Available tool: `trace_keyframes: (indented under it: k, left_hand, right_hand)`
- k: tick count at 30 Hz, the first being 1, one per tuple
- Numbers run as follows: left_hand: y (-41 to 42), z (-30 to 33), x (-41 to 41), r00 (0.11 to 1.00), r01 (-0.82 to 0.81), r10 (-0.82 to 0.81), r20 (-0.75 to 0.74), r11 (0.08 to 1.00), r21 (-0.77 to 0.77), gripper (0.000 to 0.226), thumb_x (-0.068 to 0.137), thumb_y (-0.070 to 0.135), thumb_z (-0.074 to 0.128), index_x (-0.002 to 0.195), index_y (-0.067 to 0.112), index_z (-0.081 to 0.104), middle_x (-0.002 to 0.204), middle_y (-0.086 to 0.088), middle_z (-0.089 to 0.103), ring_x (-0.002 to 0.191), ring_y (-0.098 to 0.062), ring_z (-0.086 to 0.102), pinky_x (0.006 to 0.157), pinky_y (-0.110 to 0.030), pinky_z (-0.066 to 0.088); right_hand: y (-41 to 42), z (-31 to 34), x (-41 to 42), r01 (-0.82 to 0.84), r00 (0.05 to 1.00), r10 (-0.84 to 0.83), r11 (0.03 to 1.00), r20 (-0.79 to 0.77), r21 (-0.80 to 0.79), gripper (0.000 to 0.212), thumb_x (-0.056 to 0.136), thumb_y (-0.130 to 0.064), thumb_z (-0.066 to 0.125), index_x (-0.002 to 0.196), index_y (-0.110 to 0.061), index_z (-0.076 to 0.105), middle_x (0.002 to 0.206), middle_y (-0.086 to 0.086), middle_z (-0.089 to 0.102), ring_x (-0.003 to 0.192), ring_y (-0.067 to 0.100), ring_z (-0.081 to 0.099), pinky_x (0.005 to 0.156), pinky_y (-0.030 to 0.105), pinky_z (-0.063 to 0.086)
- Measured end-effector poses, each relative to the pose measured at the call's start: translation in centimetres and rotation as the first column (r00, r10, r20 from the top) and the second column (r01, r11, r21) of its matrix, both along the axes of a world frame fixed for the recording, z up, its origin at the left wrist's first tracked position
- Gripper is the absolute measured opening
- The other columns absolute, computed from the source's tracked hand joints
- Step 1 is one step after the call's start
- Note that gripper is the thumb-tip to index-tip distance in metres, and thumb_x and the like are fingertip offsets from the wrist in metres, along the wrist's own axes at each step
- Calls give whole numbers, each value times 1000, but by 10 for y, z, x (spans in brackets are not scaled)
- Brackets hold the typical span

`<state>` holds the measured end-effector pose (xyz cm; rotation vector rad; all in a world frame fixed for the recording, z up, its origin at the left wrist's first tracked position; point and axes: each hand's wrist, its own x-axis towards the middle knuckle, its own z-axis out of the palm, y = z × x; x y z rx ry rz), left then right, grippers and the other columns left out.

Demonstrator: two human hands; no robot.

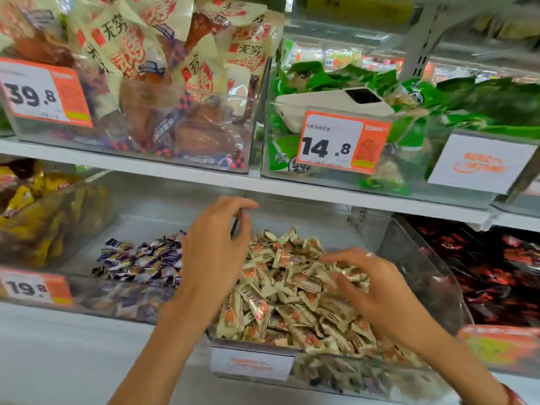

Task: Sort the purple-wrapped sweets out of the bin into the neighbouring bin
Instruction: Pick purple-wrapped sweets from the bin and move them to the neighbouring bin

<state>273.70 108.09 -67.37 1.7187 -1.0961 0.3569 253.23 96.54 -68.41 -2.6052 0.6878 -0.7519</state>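
Overhead, white shelf (292,191); clear bins (423,258) below; shop aisle.

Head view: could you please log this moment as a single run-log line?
left hand: open, over the divider | right hand: fingers spread on cream sweets | purple sweets: in left bin

Two hands are in view, the left hand (214,252) and the right hand (377,290). Under them sit two clear bins: one bin (423,258) heaped with cream sweets (292,293), too many to count, and left of the hands a second bin (87,249) with a smaller pile of purple sweets (140,260), also uncountable. Three numbered price tags show: 39.8 (43,93), 14.8 (340,141), 19.8 (35,287).
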Motion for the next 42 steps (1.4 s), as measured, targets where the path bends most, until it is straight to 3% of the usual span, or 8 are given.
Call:
trace_keyframes:
  k: [7, 15, 18, 23, 28, 35, 40, 42]
  left_hand:
    - [-72, -44, -49, 878, 188, -448, 170, 648, 738, 52, 99, 51, 29, 148, 36, 22, 158, 12, 11, 145, -11, 6, 117, -36, 1]
    - [-61, -57, -43, 867, 100, -412, 280, 695, 712, 74, 85, 64, -3, 141, 37, 36, 148, 17, 35, 138, -6, 27, 115, -29, 12]
    - [-60, -57, -44, 887, 104, -379, 264, 720, 687, 52, 97, 57, 19, 141, 37, 38, 147, 19, 35, 137, -3, 28, 114, -26, 14]
    - [-61, -56, -45, 894, 100, -355, 272, 751, 653, 47, 97, 55, 28, 139, 38, 39, 146, 19, 37, 134, -2, 32, 112, -24, 19]
    - [-59, -48, -51, 965, 122, -215, 150, 874, 470, 54, 91, 56, 23, 133, 28, 41, 134, 10, 49, 118, -3, 49, 98, -17, 28]
    - [-61, -68, -43, 928, 52, -240, 286, 842, 537, 34, 94, 38, 41, 123, 33, 59, 123, 9, 63, 108, -9, 63, 95, -30, 32]
    - [-61, -68, -44, 914, 98, -266, 306, 877, 470, 24, 93, 39, 48, 107, 37, 67, 104, 15, 70, 88, -1, 68, 82, -21, 36]
    - [-60, -67, -43, 910, 105, -274, 311, 878, 467, 23, 88, 37, 55, 107, 36, 68, 101, 17, 70, 87, 1, 68, 81, -20, 39]
  right_hand:
    - [-103, -10, -3, 268, 930, -254, 963, -266, 17, 29, 95, -11, 53, 121, -20, 61, 113, 2, 66, 104, 22, 63, 81, 31, 47]
    - [-162, -49, 46, 365, 655, -410, 907, -635, -209, 37, 96, -31, 51, 130, -15, 55, 130, 7, 59, 118, 29, 56, 93, 35, 46]
    - [-164, -53, 47, 355, 692, -433, 901, -577, -250, 26, 92, -17, 54, 115, -17, 68, 120, 7, 66, 111, 28, 61, 90, 33, 49]
    - [-153, -17, 28, 309, 949, -274, 909, -156, 280, 19, 78, -7, 77, 95, -14, 73, 92, 4, 69, 84, 16, 64, 74, 22, 52]
    - [-102, 10, 21, -127, 992, 92, 626, 89, 769, 33, 85, -8, 69, 115, -22, 66, 120, 2, 65, 109, 10, 63, 87, 22, 54]
    - [-145, -2, 32, 283, 919, -191, 929, -344, 240, 26, 98, -12, 48, 114, -4, 67, 120, 15, 65, 96, 17, 60, 89, 29, 48]
    - [-167, -49, 48, 465, 486, -269, 885, -831, -14, 53, 95, -46, 49, 130, -7, 50, 131, 11, 56, 117, 29, 55, 97, 36, 45]
    - [-170, -55, 58, 481, 465, -271, 877, -843, -16, 49, 90, -40, 55, 128, -8, 52, 131, 10, 56, 116, 29, 55, 98, 38, 46]
